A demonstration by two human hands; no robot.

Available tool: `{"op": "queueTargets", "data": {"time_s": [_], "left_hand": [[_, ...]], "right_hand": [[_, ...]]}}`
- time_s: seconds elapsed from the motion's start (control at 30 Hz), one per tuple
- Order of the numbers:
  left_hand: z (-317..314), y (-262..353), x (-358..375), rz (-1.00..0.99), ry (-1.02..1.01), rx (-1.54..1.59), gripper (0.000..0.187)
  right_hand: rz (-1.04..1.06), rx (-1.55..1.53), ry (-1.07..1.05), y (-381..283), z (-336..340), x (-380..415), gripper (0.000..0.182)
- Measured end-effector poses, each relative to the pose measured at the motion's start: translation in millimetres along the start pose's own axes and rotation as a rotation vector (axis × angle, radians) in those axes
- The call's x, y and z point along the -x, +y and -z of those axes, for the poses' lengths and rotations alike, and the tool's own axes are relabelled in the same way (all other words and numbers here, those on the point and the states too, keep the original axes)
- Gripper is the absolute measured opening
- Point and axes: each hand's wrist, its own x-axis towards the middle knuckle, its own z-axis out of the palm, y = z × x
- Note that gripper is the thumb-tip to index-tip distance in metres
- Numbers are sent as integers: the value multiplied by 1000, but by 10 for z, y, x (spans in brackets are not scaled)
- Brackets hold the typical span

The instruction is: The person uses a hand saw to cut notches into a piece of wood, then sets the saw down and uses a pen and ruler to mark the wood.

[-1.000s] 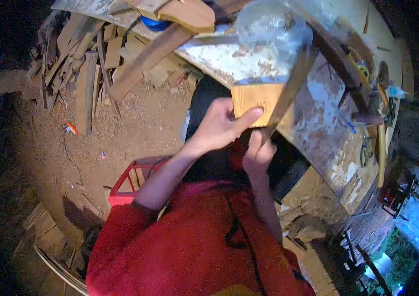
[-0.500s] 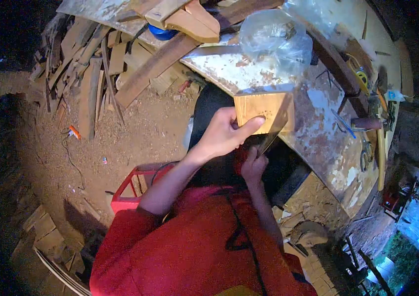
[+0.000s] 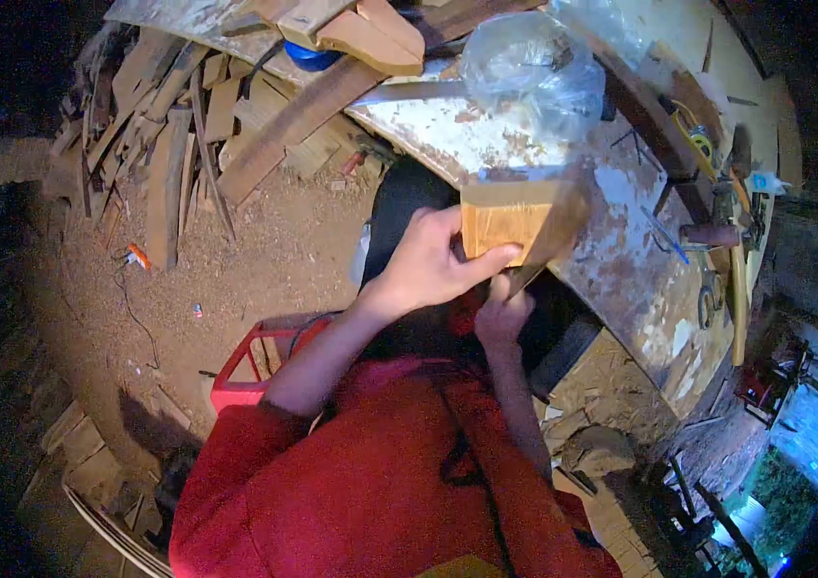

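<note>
A pale wooden block (image 3: 501,227) is gripped by my left hand (image 3: 433,265), with the thumb across its near face and the fingers behind it. Close to the block's lower right, my right hand (image 3: 503,313) is closed round the lower end of a long flat tool (image 3: 559,226). The tool is blurred and slants up to the right, over or beside the block's right side; whether it touches cannot be made out. The block is at the near edge of the worn workbench (image 3: 611,279).
Clear plastic bags (image 3: 534,72) and long boards (image 3: 303,130) lie on the bench. Scissors (image 3: 711,299), a blue pen (image 3: 667,236) and a brown cylinder (image 3: 710,236) sit at the right. Wood scraps (image 3: 173,183) and a red stool (image 3: 240,371) stand at the left.
The block has tilted so its top edge face shows more. The tool has shifted and is more blurred, and my right hand has moved slightly up and right.
</note>
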Motion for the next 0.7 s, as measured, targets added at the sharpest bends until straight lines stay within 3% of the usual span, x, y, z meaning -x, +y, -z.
{"op": "queueTargets", "data": {"time_s": [0.07, 0.2, 0.37, 0.43, 0.5, 0.53, 0.63, 0.67, 0.7], "left_hand": [[-4, 25, 8, -2, 8, -18, 38], [-13, 87, 75, 136, -29, 19, 33], [6, 48, -1, -82, 22, -104, 38], [2, -18, -22, -49, 11, -118, 35], [19, 59, 52, 93, -70, -142, 31], [-13, 6, 35, 97, -50, -58, 38], [33, 197, 11, -78, -23, -197, 37], [19, 139, 13, -67, -26, -143, 38], [21, 123, 8, -63, -30, -131, 39]], "right_hand": [[82, 49, 85, 270, -144, 139, 31], [-108, -117, -104, -290, 98, -86, 35], [-40, -71, 65, 330, -195, 197, 34], [-127, -89, 12, 94, -89, 191, 34], [-169, -34, -206, -202, 176, -28, 39], [-178, -10, -308, -281, 252, -133, 44], [-126, -102, -84, 390, -106, 202, 43], [-82, 21, 11, 571, -241, 335, 42], [-114, -90, 7, 408, -226, 275, 41]]}}
